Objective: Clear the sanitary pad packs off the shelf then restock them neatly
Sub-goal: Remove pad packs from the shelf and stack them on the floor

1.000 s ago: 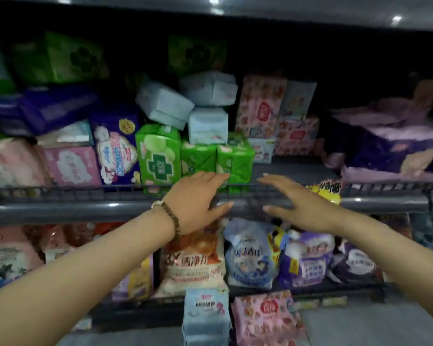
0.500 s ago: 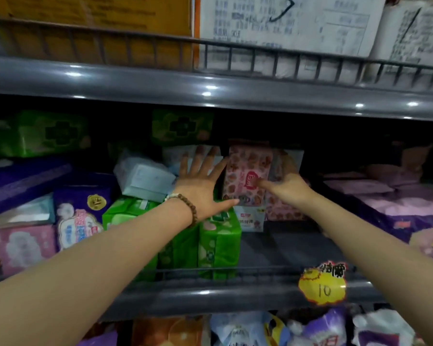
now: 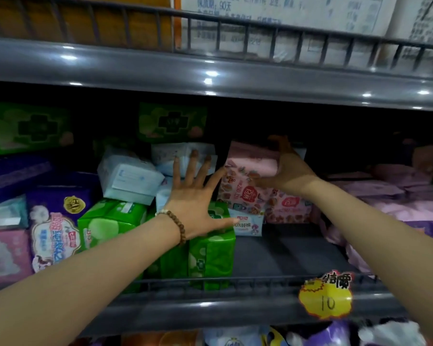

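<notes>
Sanitary pad packs crowd the middle shelf [image 3: 280, 250]. My right hand [image 3: 289, 168] grips the top of an upright pink patterned pack [image 3: 245, 181] at the shelf's centre. My left hand [image 3: 198, 198], fingers spread straight, hovers over the green packs [image 3: 210, 255] and in front of the white packs [image 3: 128, 178]; a bead bracelet is on its wrist. Another pink pack [image 3: 289, 208] and a small white pack [image 3: 248, 224] sit below the held one.
Purple and pink packs [image 3: 398, 211] lie stacked at the right, purple, pink and green ones [image 3: 53, 228] at the left. A yellow price tag [image 3: 325, 298] hangs on the wire front rail. An upper shelf edge [image 3: 210, 76] runs overhead. Bags fill the shelf below.
Both hands rose from the front rail and reached deeper into the shelf. My right hand closed round the top of the pink pack; my left hand stayed spread.
</notes>
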A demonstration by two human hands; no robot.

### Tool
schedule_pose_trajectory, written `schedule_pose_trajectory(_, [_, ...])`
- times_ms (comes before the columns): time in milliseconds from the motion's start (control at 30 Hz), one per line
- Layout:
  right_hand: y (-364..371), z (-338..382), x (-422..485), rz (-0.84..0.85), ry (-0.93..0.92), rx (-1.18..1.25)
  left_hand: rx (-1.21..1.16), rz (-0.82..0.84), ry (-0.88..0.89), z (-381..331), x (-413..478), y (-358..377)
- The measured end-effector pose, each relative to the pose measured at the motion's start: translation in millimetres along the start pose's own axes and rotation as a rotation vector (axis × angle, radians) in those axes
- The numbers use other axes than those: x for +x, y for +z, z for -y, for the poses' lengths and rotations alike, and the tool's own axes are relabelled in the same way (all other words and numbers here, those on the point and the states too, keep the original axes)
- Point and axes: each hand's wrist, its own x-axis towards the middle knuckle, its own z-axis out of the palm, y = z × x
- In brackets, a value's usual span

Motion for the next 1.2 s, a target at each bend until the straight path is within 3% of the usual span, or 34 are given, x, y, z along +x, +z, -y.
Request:
schedule_pose_trajectory(67, [0, 4, -13, -0.153, -0.032, 0.143, -0.116, -0.048, -0.027, -9, -5, -8])
schedule_pose_trajectory(200, [-23, 11, -57, -0.379, -0.123, 0.382, -0.634, -0.198, -0.05, -35, -11, -40])
schedule_pose_trajectory(267, [-41, 18, -85, -0.327, -0.106, 0.465, -0.894, -0.184, -0.023, -46, -13, -55])
schedule_pose_trajectory(400, [-63, 28, -138, -0.138, -0.027, 0.678, -1.4, 0.082, -0.009, -66, -33, -72])
schedule_pose_trajectory(533, [-53, 25, -193, -0.007, 0.142, 0.79, -1.502, 0.308, -0.044, -89, -79, -61])
schedule_pose_trajectory(667, [-13, -6, -258, 0.135, 0.353, 0.811, -1.606, 0.361, -0.208, -117, -136, -26])
schedule_pose_trajectory(800, [31, -46, -326, 0.232, 0.6, 0.871, -1.738, 0.27, -0.545, -141, -194, 18])
schedule_pose_trajectory(967, [90, -75, -395, 0.353, 0.928, 1.276, -1.83, 0.294, -0.882, -176, -257, 69])
schedule_pose_trajectory(1067, [112, -87, -418, 0.417, 1.043, 1.209, -1.775, 0.482, -0.928, -186, -291, 93])
schedule_pose_trajectory(1200, [128, -118, -454, 0.693, 1.13, 1.091, -1.566, 0.965, -0.863, -185, -345, 121])
